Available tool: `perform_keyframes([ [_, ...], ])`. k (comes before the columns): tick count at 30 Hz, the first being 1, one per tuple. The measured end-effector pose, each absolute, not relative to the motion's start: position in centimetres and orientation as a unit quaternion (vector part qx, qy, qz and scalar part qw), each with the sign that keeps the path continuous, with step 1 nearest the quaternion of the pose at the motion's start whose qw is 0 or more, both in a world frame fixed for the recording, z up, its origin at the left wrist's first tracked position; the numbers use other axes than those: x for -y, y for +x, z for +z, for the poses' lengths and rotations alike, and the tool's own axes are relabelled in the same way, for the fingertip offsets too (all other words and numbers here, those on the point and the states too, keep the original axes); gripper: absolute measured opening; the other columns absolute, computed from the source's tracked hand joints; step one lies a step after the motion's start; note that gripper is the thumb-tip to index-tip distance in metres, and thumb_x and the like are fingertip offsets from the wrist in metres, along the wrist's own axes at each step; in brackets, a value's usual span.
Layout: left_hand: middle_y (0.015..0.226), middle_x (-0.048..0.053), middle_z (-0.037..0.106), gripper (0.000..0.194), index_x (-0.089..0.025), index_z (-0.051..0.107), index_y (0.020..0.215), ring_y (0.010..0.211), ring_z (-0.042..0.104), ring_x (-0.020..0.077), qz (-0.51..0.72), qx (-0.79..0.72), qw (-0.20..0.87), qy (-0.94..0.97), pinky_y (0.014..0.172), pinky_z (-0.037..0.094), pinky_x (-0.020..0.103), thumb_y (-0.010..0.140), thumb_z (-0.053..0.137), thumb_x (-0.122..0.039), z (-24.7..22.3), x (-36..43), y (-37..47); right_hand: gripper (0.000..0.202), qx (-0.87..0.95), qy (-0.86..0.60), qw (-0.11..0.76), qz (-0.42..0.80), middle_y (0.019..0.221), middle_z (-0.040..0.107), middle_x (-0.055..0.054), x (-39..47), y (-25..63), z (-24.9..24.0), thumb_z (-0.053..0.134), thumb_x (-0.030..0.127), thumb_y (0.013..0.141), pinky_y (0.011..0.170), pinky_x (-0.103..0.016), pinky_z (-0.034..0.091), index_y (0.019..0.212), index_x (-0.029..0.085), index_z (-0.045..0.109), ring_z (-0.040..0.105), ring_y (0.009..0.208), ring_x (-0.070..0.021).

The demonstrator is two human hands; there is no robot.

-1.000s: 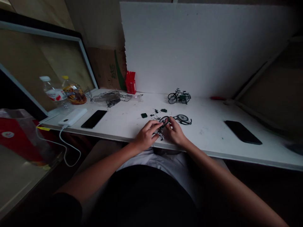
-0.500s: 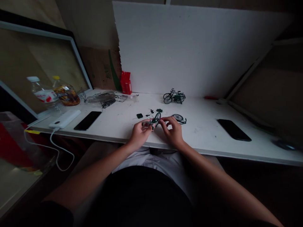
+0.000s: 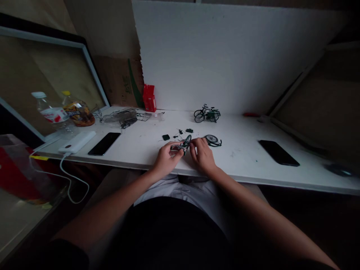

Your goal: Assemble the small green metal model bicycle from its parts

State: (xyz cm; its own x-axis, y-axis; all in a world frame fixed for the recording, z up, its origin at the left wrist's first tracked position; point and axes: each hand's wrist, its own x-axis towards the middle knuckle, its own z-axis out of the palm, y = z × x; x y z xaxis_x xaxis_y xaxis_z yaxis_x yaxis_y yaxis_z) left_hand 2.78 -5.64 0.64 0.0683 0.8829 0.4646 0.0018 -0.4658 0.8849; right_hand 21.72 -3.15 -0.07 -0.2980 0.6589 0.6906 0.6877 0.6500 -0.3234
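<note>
Near the desk's front edge, my left hand [image 3: 165, 159] is closed on a partly built model bicycle [image 3: 186, 141], a dark green frame with a spoked wheel raised on its right side. Fingers and thumb cover part of the frame. My right hand [image 3: 204, 156] is closed beside that wheel, its fingertips pinched close together; whatever they hold is too small to make out. Just behind the right hand lies a loose spoked wheel [image 3: 211, 138] with a curved dark part. Beyond both hands are a small dark square piece [image 3: 165, 137], a dark block [image 3: 189, 130] and several tiny parts.
Assembled model bicycles [image 3: 207, 114] stand at the back by the white board. At left are a phone [image 3: 104, 144], a cabled white power bank [image 3: 77, 141], two bottles [image 3: 78, 112], bagged parts [image 3: 129, 117] and a red box [image 3: 149, 98]. Another dark phone [image 3: 278, 152] lies right.
The held bicycle has tilted slightly and its wheel leans more to the right. My right hand's fingers have curled in and shifted a little left. Nothing else on the desk has moved.
</note>
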Motion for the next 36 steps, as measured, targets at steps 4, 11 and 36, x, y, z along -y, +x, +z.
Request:
perform_keyframes([
  [4,0.120,0.016,0.076,0.025,-0.013,0.074,0.114,0.106,0.074,0.0234,0.582,-0.357,0.301,0.666,0.091,0.064,0.038,0.090,0.070,-0.020,1.0,6.4,2.9,0.022,0.808,-0.414,0.418,-0.011,0.095,0.060,-0.010,2.9,21.8,-0.1,0.039,0.031,0.111,0.082,-0.043,0.042,0.100,0.026,0.057,0.050,0.096,-0.0300],
  [11,0.127,0.015,0.075,0.031,-0.016,0.075,0.122,0.114,0.073,0.0259,0.566,-0.342,0.256,0.705,0.095,0.064,0.041,0.092,0.069,-0.018,0.7,6.8,3.1,0.040,0.794,-0.398,0.456,0.060,0.077,0.053,-0.006,2.6,22.0,0.0,0.034,0.045,0.112,0.078,-0.042,0.042,0.078,0.027,0.047,0.048,0.080,-0.0266],
  [36,0.133,0.015,0.073,0.032,-0.018,0.075,0.125,0.124,0.070,0.0282,0.555,-0.356,0.244,0.711,0.109,0.058,0.046,0.093,0.071,-0.021,1.5,7.1,2.9,0.017,0.763,-0.393,0.514,0.018,0.100,0.066,-0.009,2.6,21.8,-0.5,0.047,0.037,0.110,0.080,-0.040,0.050,0.107,0.024,0.057,0.059,0.091,-0.0247],
])
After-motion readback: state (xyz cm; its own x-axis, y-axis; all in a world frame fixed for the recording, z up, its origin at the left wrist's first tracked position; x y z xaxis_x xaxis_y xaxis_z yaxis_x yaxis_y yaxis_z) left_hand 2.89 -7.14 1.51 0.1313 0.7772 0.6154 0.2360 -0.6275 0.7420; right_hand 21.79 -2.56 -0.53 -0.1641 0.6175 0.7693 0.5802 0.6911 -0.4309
